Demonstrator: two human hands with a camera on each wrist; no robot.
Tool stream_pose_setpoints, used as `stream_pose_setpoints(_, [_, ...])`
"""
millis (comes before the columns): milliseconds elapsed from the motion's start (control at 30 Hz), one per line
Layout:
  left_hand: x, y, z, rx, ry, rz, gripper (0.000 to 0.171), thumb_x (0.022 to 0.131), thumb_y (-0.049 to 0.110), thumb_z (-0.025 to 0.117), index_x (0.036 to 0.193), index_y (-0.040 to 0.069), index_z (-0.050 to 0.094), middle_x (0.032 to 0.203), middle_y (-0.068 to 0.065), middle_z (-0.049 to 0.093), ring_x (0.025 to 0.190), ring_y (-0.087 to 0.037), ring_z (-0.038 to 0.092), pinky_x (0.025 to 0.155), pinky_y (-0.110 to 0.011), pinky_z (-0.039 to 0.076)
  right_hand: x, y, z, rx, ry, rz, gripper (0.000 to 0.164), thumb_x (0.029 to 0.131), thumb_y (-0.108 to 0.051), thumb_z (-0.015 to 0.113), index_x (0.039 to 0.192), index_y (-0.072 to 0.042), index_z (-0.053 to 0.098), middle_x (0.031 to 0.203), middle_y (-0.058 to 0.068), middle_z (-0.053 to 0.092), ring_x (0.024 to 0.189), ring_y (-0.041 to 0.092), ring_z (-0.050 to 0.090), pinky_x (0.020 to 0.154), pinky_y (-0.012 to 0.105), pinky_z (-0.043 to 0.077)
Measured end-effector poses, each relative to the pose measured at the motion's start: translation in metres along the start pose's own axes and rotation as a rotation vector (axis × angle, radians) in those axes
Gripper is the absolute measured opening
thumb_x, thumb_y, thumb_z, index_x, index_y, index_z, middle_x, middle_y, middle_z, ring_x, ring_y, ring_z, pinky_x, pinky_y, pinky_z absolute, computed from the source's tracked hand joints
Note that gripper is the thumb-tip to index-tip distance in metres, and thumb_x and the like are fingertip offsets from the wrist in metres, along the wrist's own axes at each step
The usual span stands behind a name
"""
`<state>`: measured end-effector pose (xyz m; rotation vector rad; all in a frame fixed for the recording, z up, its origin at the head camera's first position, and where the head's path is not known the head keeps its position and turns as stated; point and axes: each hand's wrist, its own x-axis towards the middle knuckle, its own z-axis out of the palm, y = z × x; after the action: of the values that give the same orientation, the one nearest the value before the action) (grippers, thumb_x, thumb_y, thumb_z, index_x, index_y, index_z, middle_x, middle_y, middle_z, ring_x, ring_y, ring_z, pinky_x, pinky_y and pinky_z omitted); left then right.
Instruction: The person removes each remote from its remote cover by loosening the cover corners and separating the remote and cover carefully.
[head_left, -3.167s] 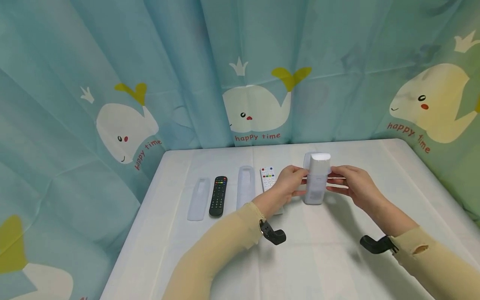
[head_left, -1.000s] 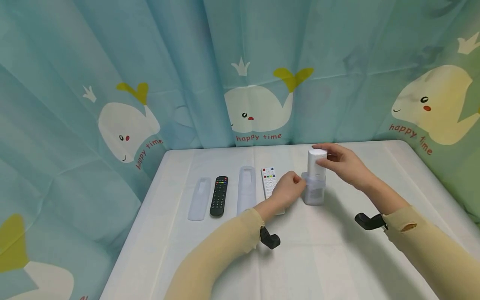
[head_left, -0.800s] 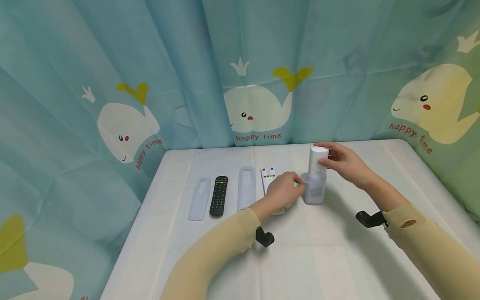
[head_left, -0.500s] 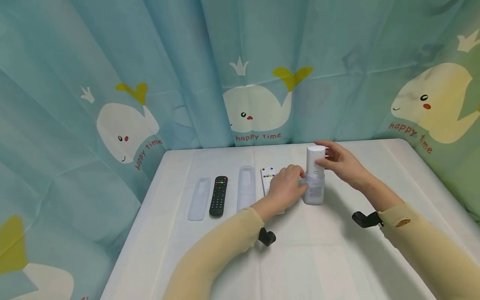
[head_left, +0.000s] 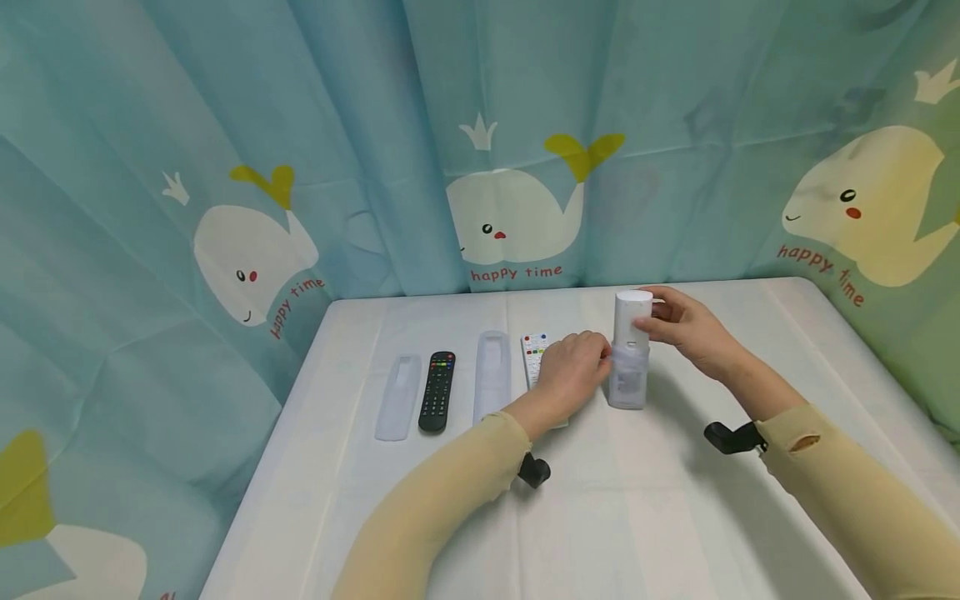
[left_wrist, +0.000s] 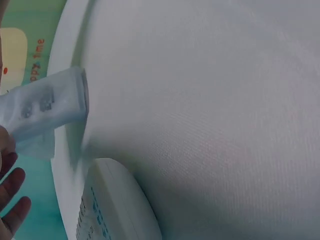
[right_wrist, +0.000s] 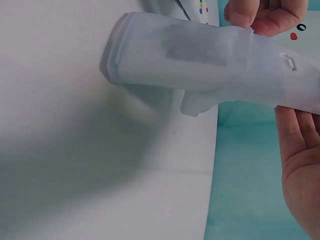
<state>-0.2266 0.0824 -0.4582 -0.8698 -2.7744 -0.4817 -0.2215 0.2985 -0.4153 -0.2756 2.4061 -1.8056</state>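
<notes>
A white remote control [head_left: 627, 313] stands on end at the right of the table, its lower part inside a translucent silicone cover [head_left: 627, 388]. My right hand [head_left: 688, 330] grips the remote near its upper end, thumb in front and fingers behind. On the other side, my left hand [head_left: 572, 368] pinches the rim of the cover between thumb and finger; the right wrist view shows this pinch at the cover [right_wrist: 200, 55]. Part of the cover hangs folded out behind the remote there. In the left wrist view the cover [left_wrist: 45, 102] shows only partly.
Left of the hands lie a second white remote [head_left: 533, 360], partly under my left forearm, a long translucent cover [head_left: 492, 375], a black remote [head_left: 437, 392] and a shorter translucent cover [head_left: 399, 398]. A whale-print curtain [head_left: 390, 167] hangs behind the white table [head_left: 600, 533].
My right hand has gone from the cover's side up to the remote's upper end. The cover's flap no longer stands up behind the remote. My left hand has regripped the rim.
</notes>
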Motion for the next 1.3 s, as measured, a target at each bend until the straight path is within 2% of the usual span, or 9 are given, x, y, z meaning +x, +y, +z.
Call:
stream_pose_setpoints(167, [0.003, 0.000, 0.001, 0.065, 0.010, 0.007, 0.004, 0.096, 0.025, 0.070, 0.099, 0.022, 0.072, 0.086, 0.013, 0.060, 0.073, -0.005, 0.050, 0.059, -0.021, 0.041, 0.000, 0.001, 0.000, 0.002, 0.004, 0.010, 0.058, 0.100, -0.020, 0.069, 0.148, -0.003, 0.041, 0.123, 0.001, 0.060, 0.109, 0.011, 0.060, 0.087, 0.024, 0.055])
stream_pose_setpoints(333, [0.003, 0.000, 0.001, 0.069, 0.004, 0.018, 0.004, 0.097, 0.025, 0.069, 0.098, 0.023, 0.072, 0.088, 0.013, 0.058, 0.075, -0.006, 0.048, 0.059, -0.021, 0.039, 0.000, 0.003, -0.001, -0.007, 0.011, 0.004, 0.060, 0.100, -0.019, 0.069, 0.150, -0.004, 0.039, 0.124, 0.000, 0.059, 0.108, 0.010, 0.060, 0.085, 0.025, 0.055])
stream_pose_setpoints(500, [0.002, 0.001, 0.003, 0.049, -0.034, 0.037, 0.003, 0.097, 0.024, 0.070, 0.097, 0.022, 0.072, 0.090, 0.012, 0.057, 0.077, -0.008, 0.047, 0.062, -0.021, 0.039, 0.000, 0.005, -0.001, -0.017, 0.036, -0.028, 0.059, 0.101, -0.017, 0.068, 0.151, -0.002, 0.039, 0.123, -0.002, 0.060, 0.108, 0.008, 0.060, 0.083, 0.024, 0.056])
stream_pose_setpoints(733, [-0.001, 0.002, 0.003, 0.026, -0.097, 0.017, 0.005, 0.096, 0.025, 0.070, 0.097, 0.025, 0.074, 0.098, 0.012, 0.062, 0.083, -0.008, 0.051, 0.066, -0.021, 0.041, 0.001, 0.008, -0.001, 0.010, 0.044, -0.048, 0.058, 0.101, -0.014, 0.066, 0.151, -0.001, 0.039, 0.122, -0.004, 0.060, 0.108, 0.007, 0.061, 0.082, 0.024, 0.056])
stream_pose_setpoints(933, [-0.003, 0.001, 0.002, 0.056, -0.055, 0.004, 0.004, 0.096, 0.027, 0.070, 0.099, 0.026, 0.073, 0.102, 0.012, 0.062, 0.087, -0.010, 0.053, 0.068, -0.024, 0.042, 0.005, 0.009, -0.001, 0.047, 0.045, -0.011, 0.061, 0.100, -0.017, 0.070, 0.150, 0.000, 0.040, 0.120, -0.007, 0.063, 0.106, 0.007, 0.063, 0.083, 0.026, 0.057])
stream_pose_setpoints(1000, [-0.004, 0.002, 0.002, 0.067, -0.022, 0.031, 0.004, 0.095, 0.028, 0.071, 0.099, 0.027, 0.072, 0.103, 0.012, 0.062, 0.088, -0.010, 0.054, 0.070, -0.024, 0.043, 0.007, 0.009, -0.002, 0.052, 0.048, 0.007, 0.062, 0.099, -0.018, 0.071, 0.150, 0.000, 0.040, 0.118, -0.009, 0.064, 0.106, 0.006, 0.063, 0.083, 0.026, 0.057])
stream_pose_setpoints(1100, [-0.005, 0.005, 0.004, 0.087, 0.040, 0.125, 0.006, 0.096, 0.029, 0.071, 0.102, 0.028, 0.071, 0.105, 0.012, 0.061, 0.091, -0.009, 0.054, 0.072, -0.024, 0.043, 0.009, 0.007, -0.002, 0.045, 0.063, 0.040, 0.064, 0.099, -0.019, 0.071, 0.151, 0.001, 0.040, 0.119, -0.007, 0.065, 0.105, 0.005, 0.064, 0.083, 0.026, 0.057])
stream_pose_setpoints(1200, [-0.004, 0.009, 0.006, 0.116, 0.109, 0.240, 0.011, 0.099, 0.028, 0.069, 0.108, 0.030, 0.074, 0.108, 0.012, 0.062, 0.093, -0.009, 0.054, 0.074, -0.024, 0.044, 0.012, 0.004, 0.001, 0.031, 0.086, 0.085, 0.066, 0.099, -0.021, 0.072, 0.152, 0.000, 0.040, 0.128, 0.005, 0.064, 0.103, 0.003, 0.065, 0.083, 0.026, 0.057])
stream_pose_setpoints(1300, [-0.002, 0.012, 0.010, 0.155, 0.173, 0.322, 0.015, 0.099, 0.028, 0.070, 0.111, 0.032, 0.077, 0.109, 0.010, 0.063, 0.094, -0.010, 0.055, 0.075, -0.023, 0.045, 0.016, 0.001, 0.005, 0.018, 0.098, 0.118, 0.067, 0.099, -0.020, 0.071, 0.153, 0.000, 0.039, 0.138, 0.021, 0.057, 0.101, 0.003, 0.065, 0.083, 0.027, 0.058])
